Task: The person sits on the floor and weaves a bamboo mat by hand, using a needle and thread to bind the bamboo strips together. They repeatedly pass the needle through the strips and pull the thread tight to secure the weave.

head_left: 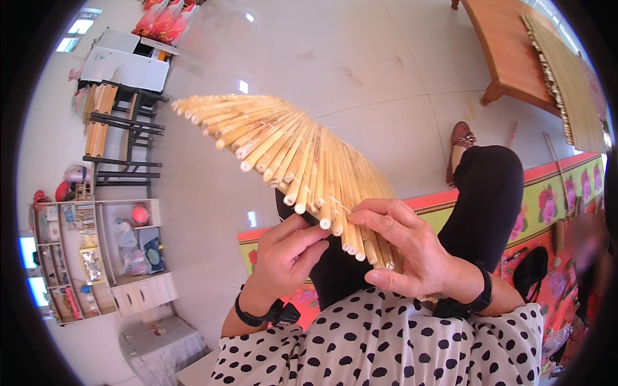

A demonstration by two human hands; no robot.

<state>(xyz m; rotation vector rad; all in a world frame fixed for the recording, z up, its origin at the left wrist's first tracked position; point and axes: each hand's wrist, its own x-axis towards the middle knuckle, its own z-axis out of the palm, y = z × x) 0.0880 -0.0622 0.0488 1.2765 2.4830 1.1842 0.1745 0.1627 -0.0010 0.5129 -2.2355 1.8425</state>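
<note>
Mat (302, 154) up over my lap (331, 273), its sticks (257, 154) fanning toward upper left. Right hand (407, 248) clamps nearer end, fingers on top, thumb below, probably to steady loose-hanging sticks. Left hand (281, 251): thumb and forefinger pressed together beside stick tips; can't tell what's between them. Raised hold likely puts tips in sight. Second mat (570, 83) lies over edge of worktop (496, 45), well apart.

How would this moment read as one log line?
right hand: gripping pale-yellow mat of slender round stalks | left hand: pinched closed at its edge | mat: fanned out, stalk ends uneven
</note>
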